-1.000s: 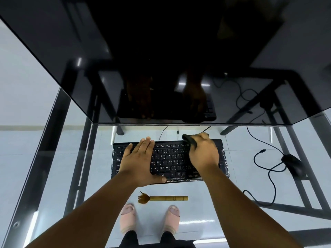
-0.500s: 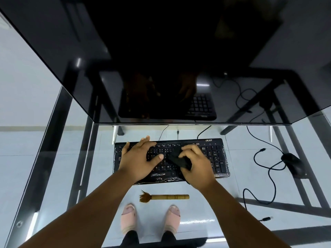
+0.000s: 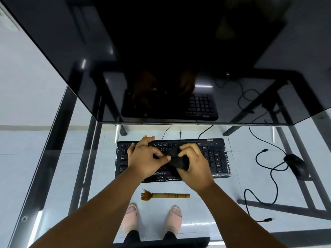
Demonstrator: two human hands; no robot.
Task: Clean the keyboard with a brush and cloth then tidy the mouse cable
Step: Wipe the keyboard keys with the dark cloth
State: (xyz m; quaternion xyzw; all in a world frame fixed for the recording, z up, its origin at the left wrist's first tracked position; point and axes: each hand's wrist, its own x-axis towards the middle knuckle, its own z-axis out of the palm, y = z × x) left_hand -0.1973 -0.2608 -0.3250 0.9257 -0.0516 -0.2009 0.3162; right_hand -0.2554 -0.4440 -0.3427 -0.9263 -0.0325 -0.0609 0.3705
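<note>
Keyboard (image 3: pixel 215 158) lies on the glass desk (image 3: pixel 53 158) under your hands. Your right hand (image 3: pixel 194 167) grips the black cloth (image 3: pixel 176 159) over the keys; your left hand (image 3: pixel 144 158) pinches its edge. Brush (image 3: pixel 165 196) lies nearer you, mouse (image 3: pixel 295 164) far right.

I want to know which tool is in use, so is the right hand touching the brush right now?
Apart. The head view shows the brush lying alone on the glass, nearer the person than the keyboard, clear glass around it, while the right hand grips the cloth.
</note>
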